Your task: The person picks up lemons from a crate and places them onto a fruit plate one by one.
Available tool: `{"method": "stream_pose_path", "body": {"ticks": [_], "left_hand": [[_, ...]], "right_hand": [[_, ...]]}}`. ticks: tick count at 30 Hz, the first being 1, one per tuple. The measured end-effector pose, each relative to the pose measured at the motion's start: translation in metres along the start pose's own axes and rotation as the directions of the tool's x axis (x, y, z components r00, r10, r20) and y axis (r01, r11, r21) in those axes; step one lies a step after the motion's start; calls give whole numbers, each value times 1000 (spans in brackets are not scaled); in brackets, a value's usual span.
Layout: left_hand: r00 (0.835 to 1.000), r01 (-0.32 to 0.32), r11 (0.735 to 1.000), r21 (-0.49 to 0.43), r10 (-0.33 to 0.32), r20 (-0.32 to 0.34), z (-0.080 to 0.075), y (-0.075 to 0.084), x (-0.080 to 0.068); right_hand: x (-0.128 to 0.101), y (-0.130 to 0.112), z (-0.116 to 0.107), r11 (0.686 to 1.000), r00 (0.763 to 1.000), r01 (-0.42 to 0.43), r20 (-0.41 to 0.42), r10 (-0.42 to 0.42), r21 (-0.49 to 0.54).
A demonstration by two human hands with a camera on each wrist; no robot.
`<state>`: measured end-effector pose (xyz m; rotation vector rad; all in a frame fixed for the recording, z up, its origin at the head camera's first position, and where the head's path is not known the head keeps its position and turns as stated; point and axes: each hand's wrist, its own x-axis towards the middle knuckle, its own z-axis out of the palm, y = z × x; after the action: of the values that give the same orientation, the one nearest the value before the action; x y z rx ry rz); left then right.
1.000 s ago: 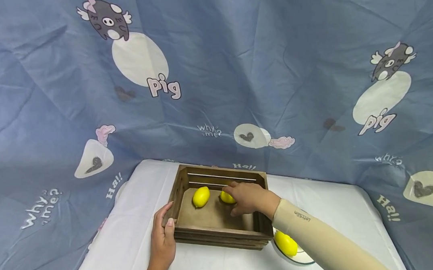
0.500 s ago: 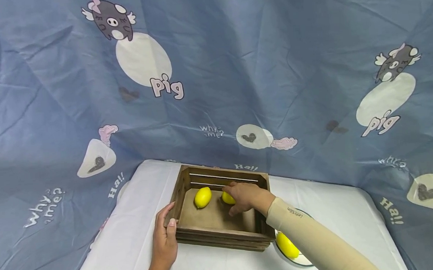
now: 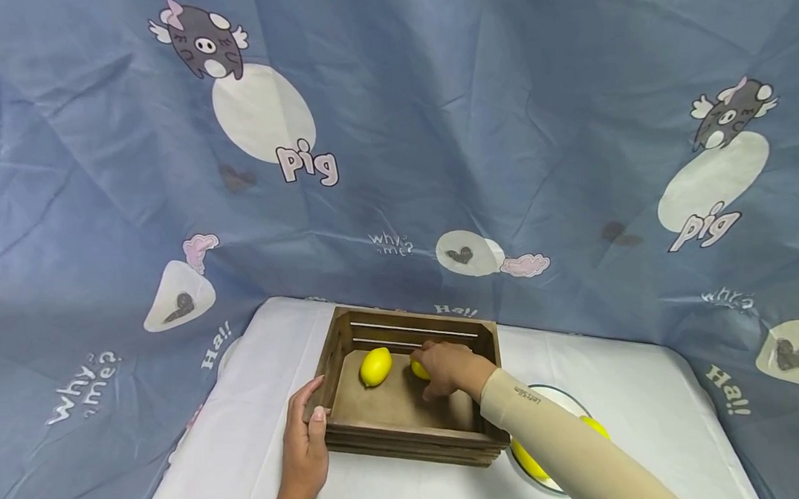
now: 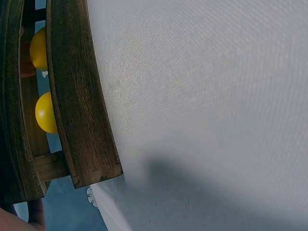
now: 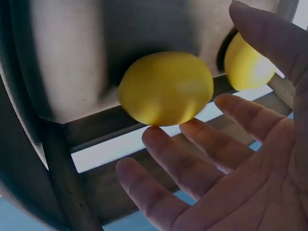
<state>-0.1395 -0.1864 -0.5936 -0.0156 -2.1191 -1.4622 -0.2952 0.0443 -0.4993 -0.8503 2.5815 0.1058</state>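
A brown wooden slatted crate stands on the white-covered table with two yellow lemons inside. My left hand grips its front left corner, thumb at the front and fingers over the left side. The left lemon lies untouched on the crate floor. Over the right lemon is my right hand, reaching in from the right. In the right wrist view its fingers are extended and spread beside that lemon, the fingertips at or very near its surface. The thumb stands apart from it.
A white plate with a dark rim lies right of the crate. On it are lemons, partly hidden by my beige right sleeve. A blue printed cloth hangs behind the table.
My right forearm has swung slightly left, uncovering more of the plate and another lemon on it. The right hand stays over the right lemon; the left hand keeps its place on the crate.
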Motion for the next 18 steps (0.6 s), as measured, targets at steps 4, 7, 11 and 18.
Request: {"method": "stream_pose_path", "body": {"ticks": [4,7,11,18], "left_hand": [[1000,-9,1000,-2,9,0,0,1,1],[1000,-27,1000,-2,27,-2,0,2,1],[998,-55,998,-1,55,-9,0,3,2],[999,-45,999,3,45,-13,0,3,1]], "right_hand": [[6,4,7,1000,1000,2,2,-2,2],[10,5,9,1000,1000,15,-6,-15,-2],[13,5,8,999,999,28,-16,-29,-34],[12,1,10,994,999,37,-35,-41,-102]]}}
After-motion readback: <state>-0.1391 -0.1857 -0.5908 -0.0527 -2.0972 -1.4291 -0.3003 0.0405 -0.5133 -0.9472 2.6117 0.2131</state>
